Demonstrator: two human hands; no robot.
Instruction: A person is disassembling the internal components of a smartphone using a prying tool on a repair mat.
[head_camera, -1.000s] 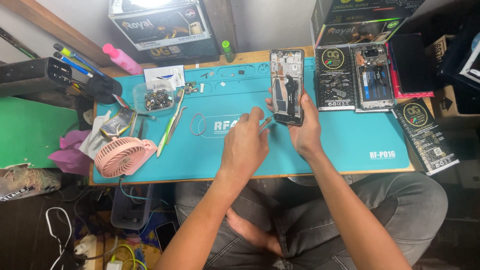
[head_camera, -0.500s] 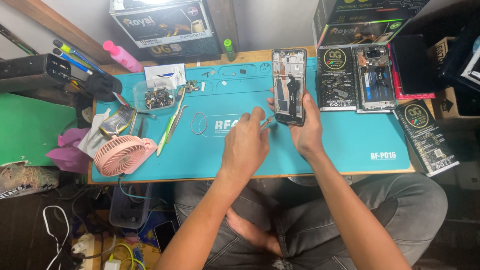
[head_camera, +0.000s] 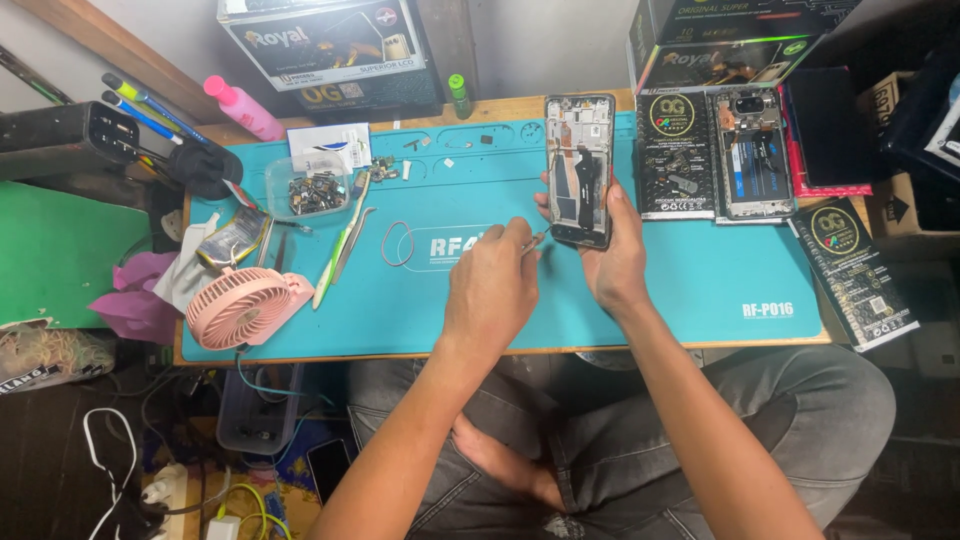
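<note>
1. Fingers of the right hand (head_camera: 615, 262) clasp the opened phone (head_camera: 579, 170), upright above the teal mat (head_camera: 700, 290).
2. Left hand (head_camera: 492, 288) fingers pinch tweezers (head_camera: 531, 242), tips toward the phone's lower edge.
3. Advice: brace the wrist on the worktop (head_camera: 500, 352); approach gently.
4. Phone lies at two o'clock from the left fingers.

Left hand (head_camera: 492, 285) knuckles-up, fingers pinched toward two o'clock; right hand (head_camera: 612, 262) just beside at three o'clock, fingers curled upward in a grip, forearms converging.
</note>
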